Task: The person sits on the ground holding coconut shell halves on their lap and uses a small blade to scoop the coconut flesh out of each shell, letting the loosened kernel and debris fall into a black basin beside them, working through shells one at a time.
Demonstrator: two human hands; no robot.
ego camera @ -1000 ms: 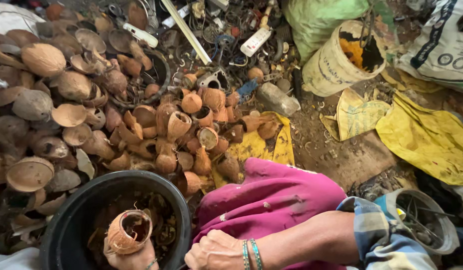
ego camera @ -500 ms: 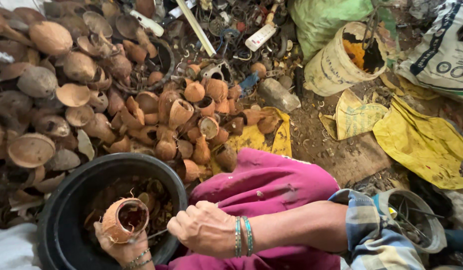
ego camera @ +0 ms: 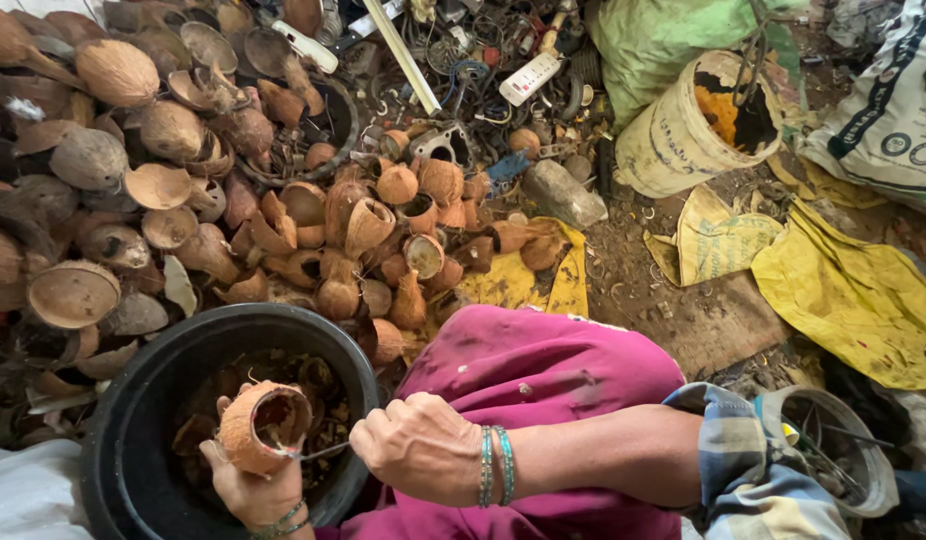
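Observation:
My left hand (ego camera: pixel 251 492) grips a brown coconut shell half (ego camera: pixel 255 427) with its open side turned right, held over a black bucket (ego camera: pixel 133 400). My right hand (ego camera: pixel 418 447), with beaded bracelets on the wrist, is closed around a thin metal scraper (ego camera: pixel 313 452) whose tip reaches into the shell's opening. A knee in magenta cloth (ego camera: pixel 543 375) lies just right of the bucket. Scraps of husk lie in the bucket's bottom.
A big heap of coconut shell halves (ego camera: pixel 183 200) fills the left and centre ground. Metal scrap (ego camera: pixel 483 50) lies at the top, a yellowish plastic pail (ego camera: pixel 673 130) and green sack to the right, yellow sacks (ego camera: pixel 843 290) on the dirt.
Both hands and the shell have come up and further into view over the bucket. My right hand has moved left, bringing the scraper to the shell's mouth.

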